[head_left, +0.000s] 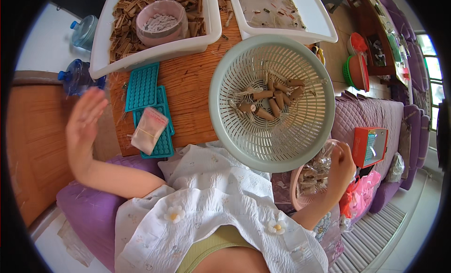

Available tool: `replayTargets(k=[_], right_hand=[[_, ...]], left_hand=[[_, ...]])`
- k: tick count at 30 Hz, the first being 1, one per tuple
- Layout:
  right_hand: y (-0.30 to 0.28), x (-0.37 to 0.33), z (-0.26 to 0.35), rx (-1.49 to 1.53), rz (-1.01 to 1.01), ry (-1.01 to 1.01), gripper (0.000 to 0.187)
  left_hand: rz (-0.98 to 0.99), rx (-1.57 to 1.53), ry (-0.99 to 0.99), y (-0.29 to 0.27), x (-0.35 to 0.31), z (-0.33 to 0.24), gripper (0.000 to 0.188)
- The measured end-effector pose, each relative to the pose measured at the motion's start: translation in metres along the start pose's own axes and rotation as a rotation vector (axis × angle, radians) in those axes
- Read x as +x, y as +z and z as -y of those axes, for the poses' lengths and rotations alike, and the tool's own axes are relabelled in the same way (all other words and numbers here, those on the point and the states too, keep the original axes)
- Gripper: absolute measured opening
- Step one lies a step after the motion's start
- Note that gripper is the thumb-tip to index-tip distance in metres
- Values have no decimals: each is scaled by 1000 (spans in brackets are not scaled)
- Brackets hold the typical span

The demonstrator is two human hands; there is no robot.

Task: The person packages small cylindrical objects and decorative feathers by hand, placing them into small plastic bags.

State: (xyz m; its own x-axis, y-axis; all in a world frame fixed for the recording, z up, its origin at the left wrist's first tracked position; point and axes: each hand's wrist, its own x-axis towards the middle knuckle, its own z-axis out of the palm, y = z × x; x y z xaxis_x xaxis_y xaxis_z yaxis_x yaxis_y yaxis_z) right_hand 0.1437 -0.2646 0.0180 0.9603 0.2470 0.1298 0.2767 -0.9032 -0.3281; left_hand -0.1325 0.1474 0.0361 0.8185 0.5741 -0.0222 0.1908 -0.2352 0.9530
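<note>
My left hand (86, 127) is raised off the left edge of the wooden table (199, 92), fingers stretched out and slightly blurred, holding nothing. At the right, my right hand (341, 166) is closed over a pink basket (297, 191) of clear plastic packets with brown contents (314, 174); whatever it grips is hidden. A grey-green colander (272, 153) rests at the near edge of the table, tilted toward me. Inside lie several brown tube-shaped pieces (274, 106) with clear strands. Teal moulded trays (142, 86) lie left of it, with a bundle of clear plastic bags (150, 129) on top.
At the back, a white tub (213, 31) holds many brown pieces and a pink bowl (162, 35) of small whitish items. Beside it stands another white tub (324, 34). Water bottles (85, 32) stand left. A red box (361, 148) sits on the purple sofa (376, 113).
</note>
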Motion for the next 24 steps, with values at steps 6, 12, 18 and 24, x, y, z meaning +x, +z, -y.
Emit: replayTargets(k=[6, 12, 18, 24], right_hand=[[71, 27, 84, 1, 594, -727, 27], [115, 31, 90, -298, 690, -846, 24], [105, 38, 91, -182, 780, -823, 18], [64, 54, 107, 635, 896, -198, 16]], left_hand=[[-710, 193, -160, -18, -13, 55, 57], [-722, 228, -12, 5, 7, 39, 51], [-657, -45, -129, 14, -17, 36, 34], [-334, 690, -188, 72, -8, 74, 37]])
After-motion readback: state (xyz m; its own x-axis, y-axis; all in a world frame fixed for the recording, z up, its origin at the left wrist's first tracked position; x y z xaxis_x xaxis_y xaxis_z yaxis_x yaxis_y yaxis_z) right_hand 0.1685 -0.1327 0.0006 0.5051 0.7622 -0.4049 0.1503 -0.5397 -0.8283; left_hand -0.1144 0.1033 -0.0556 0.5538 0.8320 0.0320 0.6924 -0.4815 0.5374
